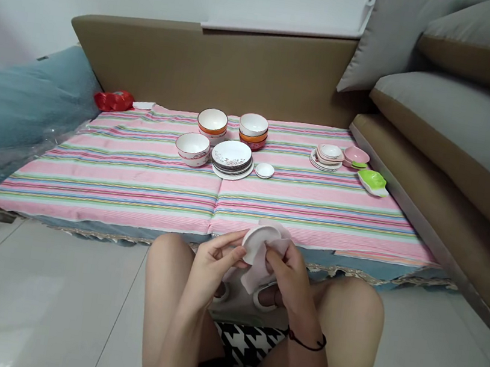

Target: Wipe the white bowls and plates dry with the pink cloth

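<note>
My left hand (218,260) grips the left rim of a small white dish (257,241) between thumb and fingers, above my knees. A pale pink cloth (254,278) is bunched in my right hand (285,268), whose fingers press it against the dish's right side. Part of the cloth hangs below the dish and part shows behind it. On the striped cloth beyond, another small white dish (265,170) stands beside a stack of flowered plates (232,156).
Left of and behind the plates are a bowl (193,147) and two bowl stacks (212,122) (253,127). Farther right sit small plates (325,159), a pink bowl (356,156) and a green leaf-shaped dish (372,180). Cushions (459,116) pile up at right; a red bundle (114,101) lies at left.
</note>
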Action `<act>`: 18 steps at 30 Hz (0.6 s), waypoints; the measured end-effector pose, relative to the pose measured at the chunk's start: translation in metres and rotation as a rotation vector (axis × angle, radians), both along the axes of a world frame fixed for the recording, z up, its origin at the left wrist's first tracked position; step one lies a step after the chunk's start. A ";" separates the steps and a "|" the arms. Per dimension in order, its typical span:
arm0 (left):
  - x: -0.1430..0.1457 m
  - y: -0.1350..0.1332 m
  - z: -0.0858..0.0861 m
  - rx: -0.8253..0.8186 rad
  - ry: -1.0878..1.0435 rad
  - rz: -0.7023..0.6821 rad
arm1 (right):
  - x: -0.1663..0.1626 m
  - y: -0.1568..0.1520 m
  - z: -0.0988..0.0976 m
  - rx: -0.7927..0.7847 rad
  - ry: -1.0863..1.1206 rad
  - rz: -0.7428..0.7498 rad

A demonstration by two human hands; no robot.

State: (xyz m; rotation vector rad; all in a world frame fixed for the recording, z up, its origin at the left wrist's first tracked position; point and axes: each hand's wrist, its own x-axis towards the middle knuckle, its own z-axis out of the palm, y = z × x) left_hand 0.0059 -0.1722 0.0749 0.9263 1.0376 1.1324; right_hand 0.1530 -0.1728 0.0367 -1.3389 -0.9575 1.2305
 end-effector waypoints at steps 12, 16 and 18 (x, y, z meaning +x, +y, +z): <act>0.007 -0.002 0.009 -0.047 -0.008 -0.048 | -0.002 0.003 -0.001 -0.018 -0.019 -0.193; 0.008 -0.002 0.007 -0.091 0.011 -0.071 | -0.001 0.002 0.001 -0.028 -0.033 -0.155; 0.008 -0.003 0.006 -0.105 0.021 -0.072 | 0.000 0.002 0.003 -0.011 -0.089 -0.117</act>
